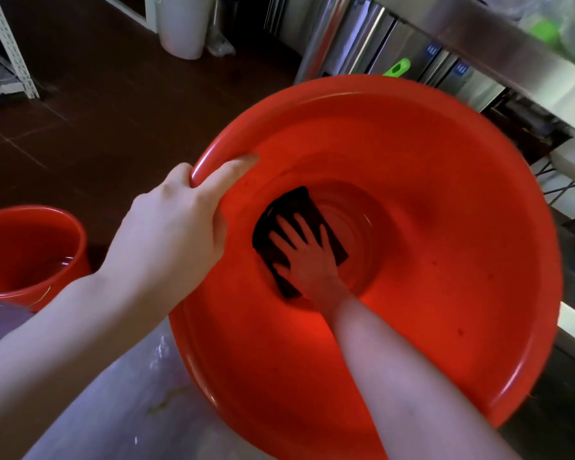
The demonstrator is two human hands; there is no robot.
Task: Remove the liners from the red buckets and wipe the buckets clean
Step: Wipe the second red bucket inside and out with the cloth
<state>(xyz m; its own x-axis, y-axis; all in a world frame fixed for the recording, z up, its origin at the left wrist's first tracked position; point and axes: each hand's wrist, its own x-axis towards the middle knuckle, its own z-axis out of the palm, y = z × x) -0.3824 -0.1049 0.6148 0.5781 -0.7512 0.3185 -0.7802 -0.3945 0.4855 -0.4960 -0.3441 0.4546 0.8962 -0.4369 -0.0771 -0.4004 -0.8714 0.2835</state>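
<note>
The fingers (284,227) of the right hand (307,257) are spread straight and pressed flat on a dark cloth (299,202), which lies on the bottom of the large red bucket (445,227). The near-left rim of that bucket is gripped by the left hand (173,224), with the thumb laid inside the wall and the fingers curled round the outside.

Two small blue labels (434,51) are seen on the steel counter (478,31) at far right; their writing is too blurred to read.

Two red buckets are counted, the second red bucket (20,240) standing well apart at left, and one white bucket (183,24) stands far behind. A clear plastic sheet (120,393) lies near, beside the large bucket. The floor (97,104) is laid with dark brown tiles.
</note>
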